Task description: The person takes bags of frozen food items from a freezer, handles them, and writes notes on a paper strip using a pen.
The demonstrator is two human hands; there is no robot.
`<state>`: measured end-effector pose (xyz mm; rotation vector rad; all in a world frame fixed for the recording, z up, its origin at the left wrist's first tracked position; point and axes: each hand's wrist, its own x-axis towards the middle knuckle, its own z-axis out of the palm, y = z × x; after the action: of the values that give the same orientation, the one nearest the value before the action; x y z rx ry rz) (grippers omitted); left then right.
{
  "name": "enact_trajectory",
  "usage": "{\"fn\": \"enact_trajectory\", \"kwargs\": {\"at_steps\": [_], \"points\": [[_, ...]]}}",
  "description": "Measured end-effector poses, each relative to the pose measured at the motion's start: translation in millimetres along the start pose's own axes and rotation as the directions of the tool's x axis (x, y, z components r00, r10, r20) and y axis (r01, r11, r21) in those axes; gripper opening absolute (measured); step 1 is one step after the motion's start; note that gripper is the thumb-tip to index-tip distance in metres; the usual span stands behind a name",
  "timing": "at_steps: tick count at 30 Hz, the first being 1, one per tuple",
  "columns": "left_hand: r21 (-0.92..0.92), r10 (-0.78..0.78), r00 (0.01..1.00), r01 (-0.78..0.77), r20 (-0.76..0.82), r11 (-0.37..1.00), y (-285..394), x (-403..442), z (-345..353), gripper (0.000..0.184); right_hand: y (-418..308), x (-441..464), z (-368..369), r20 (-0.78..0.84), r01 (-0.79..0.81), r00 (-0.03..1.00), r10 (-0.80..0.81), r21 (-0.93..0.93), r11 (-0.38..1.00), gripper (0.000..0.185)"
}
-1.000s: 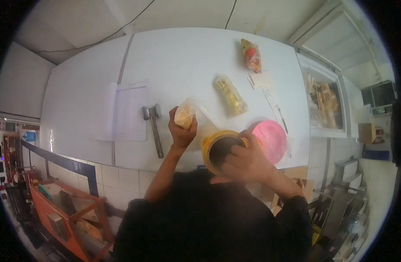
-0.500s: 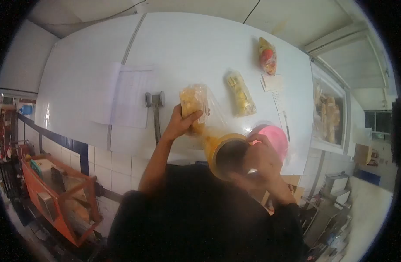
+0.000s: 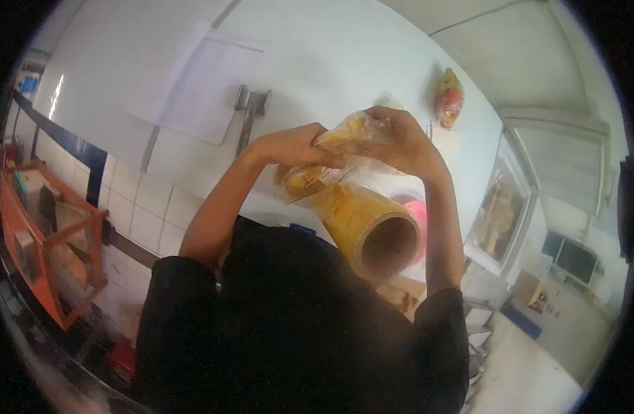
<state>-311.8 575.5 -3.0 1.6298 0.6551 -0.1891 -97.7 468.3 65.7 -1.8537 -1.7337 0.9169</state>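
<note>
My left hand [image 3: 300, 146] and my right hand [image 3: 407, 145] are both closed on a clear plastic-wrapped pack of yellow pieces [image 3: 304, 182], one on each side. A white printed label [image 3: 339, 172] shows on the wrapping. What the yellow pieces are, I cannot tell. Just below the hands a large roll of cling film [image 3: 362, 224] lies with its hollow core facing me. Loose clear film shows between the pack and the roll. Left of my left hand lies a metal meat mallet [image 3: 251, 110].
Farther back on the white table [image 3: 317, 52] lies another wrapped pack [image 3: 449, 100], yellow and red. A pink round item [image 3: 419, 219] sits behind the roll. Paper sheets [image 3: 210, 86] lie at left. An orange frame [image 3: 55, 238] stands on the lower left.
My right hand has left the mouth of the roll and moved up onto the pack. My left hand has shifted toward it, and the pack is now tilted. The view has turned.
</note>
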Motion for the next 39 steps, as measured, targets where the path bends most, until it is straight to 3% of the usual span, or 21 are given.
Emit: {"fn": "enact_trajectory", "kwargs": {"at_steps": [2, 8, 12, 14, 17, 18, 20, 23, 26, 29, 35, 39], "points": [[-0.158, 0.198, 0.969, -0.174, 0.15, 0.972, -21, 16, 1, 0.072, -4, 10, -5, 0.142, -0.216, 0.969, 0.201, 0.1, 0.971, 0.055], [-0.169, 0.227, 0.953, -0.195, 0.199, 0.966, -49, 12, -8, 0.065, 0, 8, -2, 0.084, -0.348, 0.937, 0.338, 0.186, 0.919, 0.049], [-0.071, 0.271, 0.957, -0.265, 0.098, 0.962, -51, 3, -2, 0.06, 27, 6, 0, 0.125, -0.336, 0.941, 0.315, 0.229, 0.914, 0.047], [-0.077, 0.358, 0.926, -0.35, 0.121, 0.933, -56, 5, 2, 0.056, 23, 6, 0, 0.155, -0.24, 0.962, 0.223, 0.1, 0.965, 0.048], [-0.062, 0.344, 0.932, -0.338, 0.118, 0.939, -57, 9, 3, 0.052, 13, 14, -1, 0.246, -0.139, 0.963, 0.108, 0.112, 0.984, 0.045], [-0.067, 0.348, 0.93, -0.342, 0.122, 0.937, -54, 7, 5, 0.052, 13, 15, 2, 0.246, -0.145, 0.962, 0.115, 0.108, 0.983, 0.045], [-0.011, 0.305, 0.948, -0.306, 0.085, 0.952, -45, 6, 1, 0.053, 12, 20, 3, 0.263, -0.314, 0.925, 0.273, 0.126, 0.941, 0.048], [-0.057, 0.387, 0.922, -0.385, 0.027, 0.921, -56, 14, 7, 0.054, 16, 18, 2, 0.247, -0.33, 0.922, 0.298, 0.1, 0.939, 0.045], [-0.065, 0.323, 0.943, -0.318, 0.082, 0.946, -50, 13, 3, 0.055, 20, 14, 3, 0.235, -0.331, 0.93, 0.283, 0.201, 0.922, 0.044], [0.016, 0.344, 0.938, -0.345, 0.039, 0.938, -45, 10, 4, 0.054, 17, 13, 1, 0.256, -0.351, 0.919, 0.3, 0.186, 0.918, 0.042], [-0.052, 0.371, 0.926, -0.368, 0.075, 0.928, -39, 3, -2, 0.057, 24, 3, 0, 0.255, -0.38, 0.916, 0.31, 0.302, 0.874, 0.043], [-0.022, 0.397, 0.917, -0.396, 0.039, 0.918, -47, 2, -3, 0.058, 13, -1, -4, 0.203, -0.371, 0.918, 0.34, 0.141, 0.918, 0.043]]}}
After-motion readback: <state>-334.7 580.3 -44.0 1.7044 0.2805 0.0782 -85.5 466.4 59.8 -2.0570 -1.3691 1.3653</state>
